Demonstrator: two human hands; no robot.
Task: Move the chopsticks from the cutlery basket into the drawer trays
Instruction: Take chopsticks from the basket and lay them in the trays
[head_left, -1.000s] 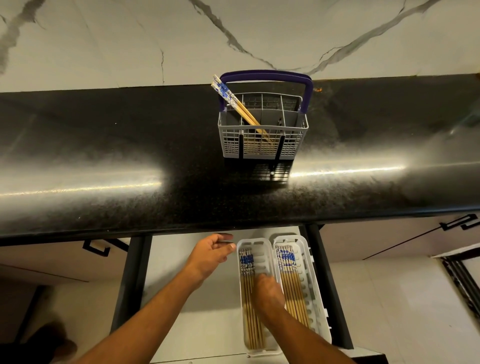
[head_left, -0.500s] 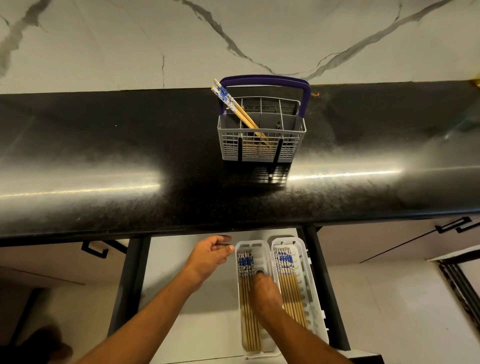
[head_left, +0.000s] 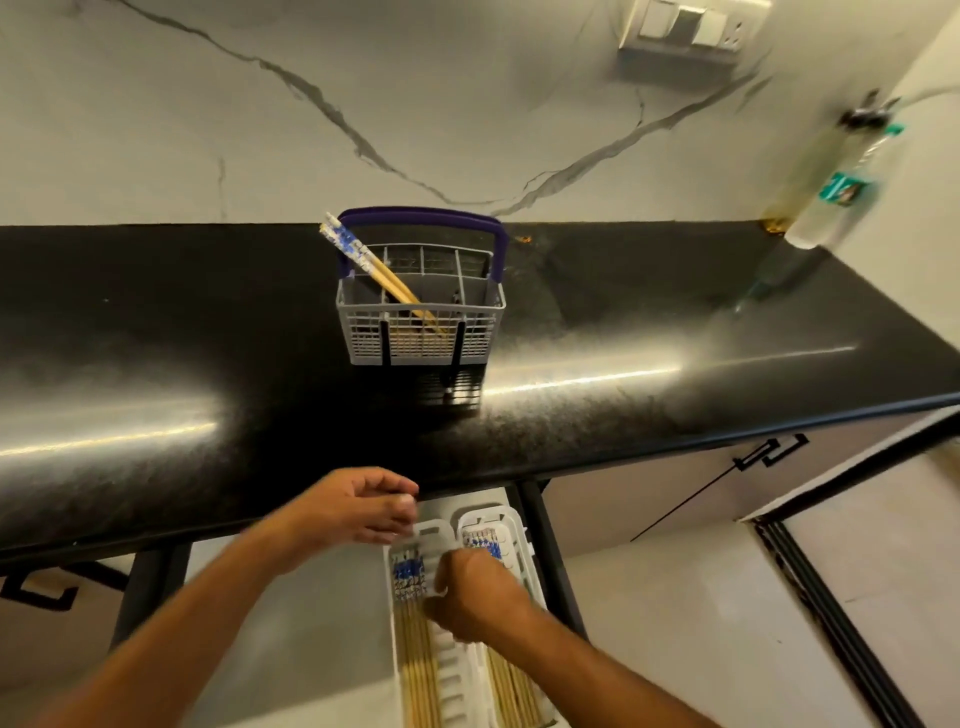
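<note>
A grey cutlery basket (head_left: 421, 332) with a purple handle stands on the black counter, and a pair of blue-topped wooden chopsticks (head_left: 371, 265) leans out of its left side. Below the counter edge, two white trays lie side by side in the open drawer. The left tray (head_left: 452, 670) and the right tray (head_left: 511, 522) each hold several chopsticks. My right hand (head_left: 475, 600) is over both trays, its bent fingertips on the left tray's chopsticks; a pinch cannot be made out. My left hand (head_left: 358, 512) hovers loosely curled at the left tray's far end, holding nothing visible.
The black counter (head_left: 156, 338) overhangs the far end of the drawer. A bottle (head_left: 826, 176) stands at the counter's back right corner below a wall socket (head_left: 685, 26). Dark drawer rails (head_left: 550, 561) flank the trays, and cabinet doors with black handles (head_left: 769, 452) lie to the right.
The view has tilted up and to the right. My left hand moved right towards the left tray's far end and curled. My right hand lifted from lying flat and bent its fingers.
</note>
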